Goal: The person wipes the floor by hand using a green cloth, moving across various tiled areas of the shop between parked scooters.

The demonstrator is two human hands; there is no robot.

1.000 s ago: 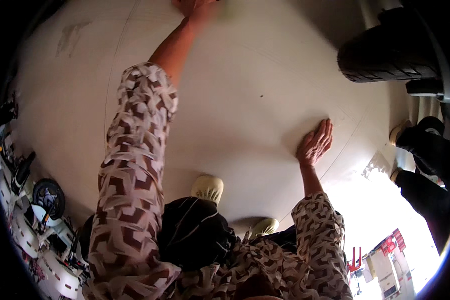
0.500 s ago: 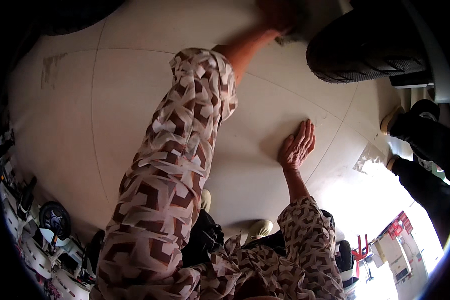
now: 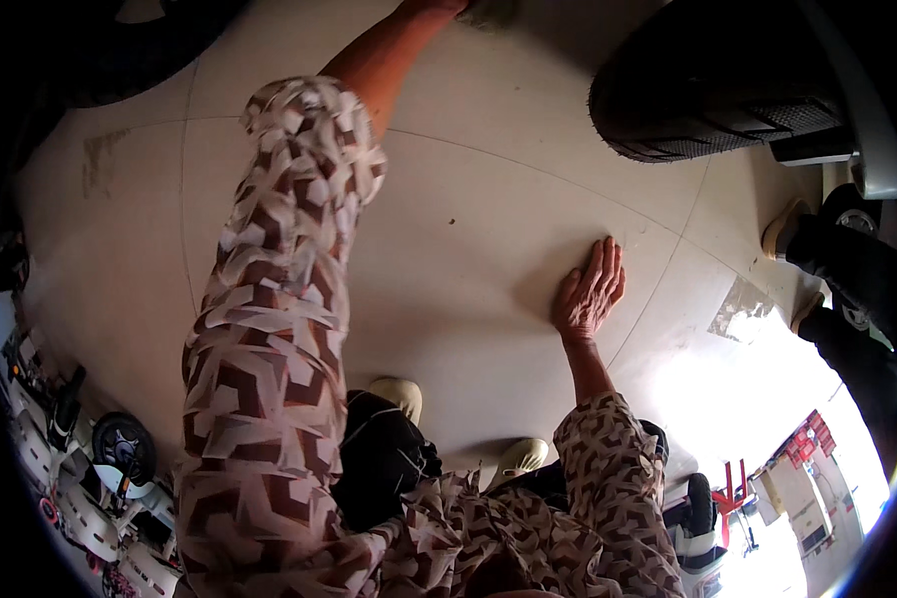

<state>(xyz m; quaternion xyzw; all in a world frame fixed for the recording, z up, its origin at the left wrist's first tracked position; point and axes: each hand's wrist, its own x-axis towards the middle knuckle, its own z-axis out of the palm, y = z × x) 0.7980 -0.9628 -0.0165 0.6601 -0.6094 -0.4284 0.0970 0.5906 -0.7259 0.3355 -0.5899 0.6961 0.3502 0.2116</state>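
Note:
My left arm stretches far forward over the pale tiled floor [image 3: 468,269]. Only the wrist end of my left hand [image 3: 439,5] shows at the top edge; its fingers are out of sight. Against it lies a grey-green, cloth-like thing [image 3: 490,13], mostly cut off by the frame and too little seen to name surely. My right hand [image 3: 590,294] rests flat on the floor, fingers stretched out and nothing in it. A small dark speck [image 3: 452,221] lies on the floor between the two arms.
A large black tyre [image 3: 708,95] stands at the upper right, another dark tyre [image 3: 130,60] at the upper left. A person's dark-trousered legs [image 3: 857,249] are at the right. Several scooters [image 3: 120,468] line the lower left. My shoes [image 3: 399,396] are below.
My left arm has swung leftward, carrying the grey-green thing with it toward the top edge. The speck on the floor has come into view. My right hand stays put.

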